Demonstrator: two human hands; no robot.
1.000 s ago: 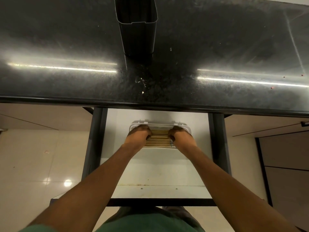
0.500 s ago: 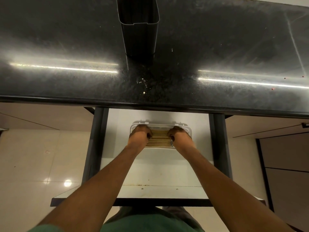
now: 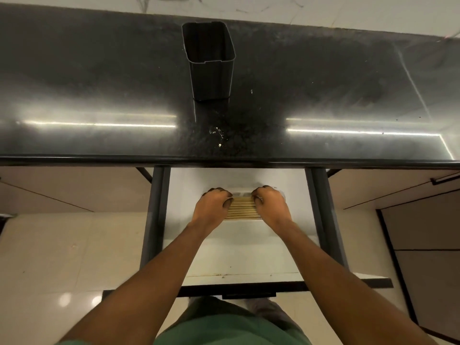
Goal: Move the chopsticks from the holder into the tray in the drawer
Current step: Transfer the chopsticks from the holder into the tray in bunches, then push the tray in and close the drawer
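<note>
Looking down from the head view, the chopsticks (image 3: 241, 208) lie side by side as a flat row in the white tray (image 3: 242, 194), which sits in the open drawer (image 3: 239, 252) below the dark table (image 3: 99, 83). The left hand (image 3: 212, 207) covers the bundle's end at 9 o'clock and the right hand (image 3: 270, 207) covers the end at 3 o'clock, both with fingers curled down onto the sticks, pressing on them rather than lifting. Holding both ends at once probably squares the row so the sticks settle level within the tray walls. At 12 o'clock the dark holder (image 3: 210, 63) stands upright on the table, its mouth showing nothing inside, so the transfer looks essentially done. No brand, label or writing can be read anywhere.
</note>
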